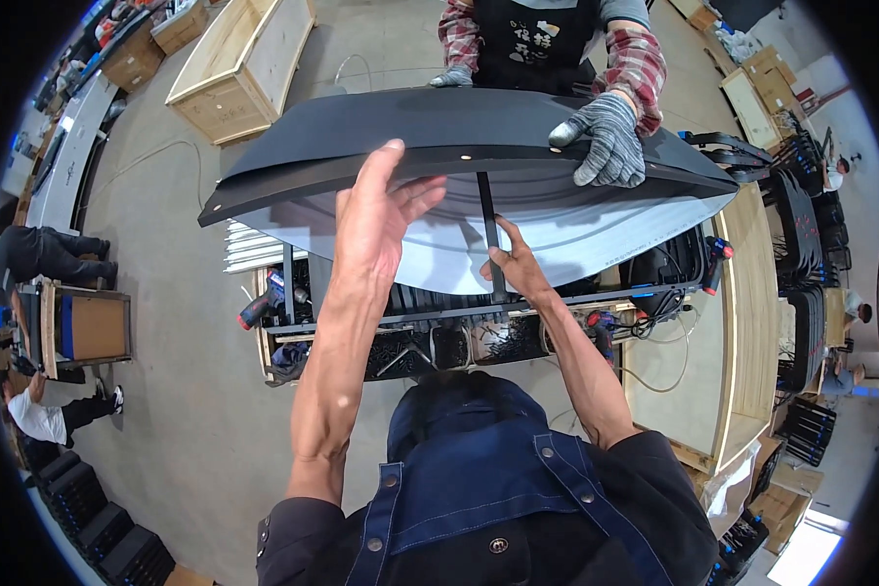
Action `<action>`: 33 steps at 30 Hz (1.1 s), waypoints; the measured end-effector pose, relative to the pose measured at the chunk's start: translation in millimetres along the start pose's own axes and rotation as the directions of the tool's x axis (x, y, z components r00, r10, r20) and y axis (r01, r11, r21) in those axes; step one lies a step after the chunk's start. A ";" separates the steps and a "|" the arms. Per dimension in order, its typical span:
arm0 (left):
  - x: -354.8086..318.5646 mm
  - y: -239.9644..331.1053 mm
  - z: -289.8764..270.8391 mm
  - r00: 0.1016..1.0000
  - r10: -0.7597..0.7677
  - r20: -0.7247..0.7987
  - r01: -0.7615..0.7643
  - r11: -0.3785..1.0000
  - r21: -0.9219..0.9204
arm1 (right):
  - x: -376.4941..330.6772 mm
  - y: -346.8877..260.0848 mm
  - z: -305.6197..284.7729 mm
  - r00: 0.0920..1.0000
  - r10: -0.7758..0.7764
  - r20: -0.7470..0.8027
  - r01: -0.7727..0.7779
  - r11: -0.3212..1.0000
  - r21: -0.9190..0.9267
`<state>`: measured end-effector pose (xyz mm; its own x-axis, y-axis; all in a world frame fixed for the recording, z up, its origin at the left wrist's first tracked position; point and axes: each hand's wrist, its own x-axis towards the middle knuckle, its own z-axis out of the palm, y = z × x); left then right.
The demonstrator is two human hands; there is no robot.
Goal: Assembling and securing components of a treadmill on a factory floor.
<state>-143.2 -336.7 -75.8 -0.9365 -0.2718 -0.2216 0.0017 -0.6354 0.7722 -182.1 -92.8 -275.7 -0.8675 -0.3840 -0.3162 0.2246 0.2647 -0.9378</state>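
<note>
Panel, black and curved, between two people above a black metal frame.
The panel is tilted, its pale underside facing the wearer. The wearer's left hand is spread, thumb raised at the panel's near edge; whether it touches cannot be told. The right hand is closed around an upright black bar in front of the underside. Opposite, a co-worker's striped gloved hand lies over the near edge. Left of centre, a power drill sits near the frame.
</note>
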 end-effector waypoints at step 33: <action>-45.7 -133.9 -82.4 0.979 -0.167 -0.118 0.155 0.983 -0.099 | -15.8 23.1 -32.0 0.970 0.144 0.196 -0.133 0.989 -0.066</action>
<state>-71.7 -298.7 -218.1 -0.8755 -0.2457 -0.4160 -0.1091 -0.7382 0.6657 -177.5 -52.3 -287.8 -0.7222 -0.5080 -0.4694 0.3080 0.3716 -0.8758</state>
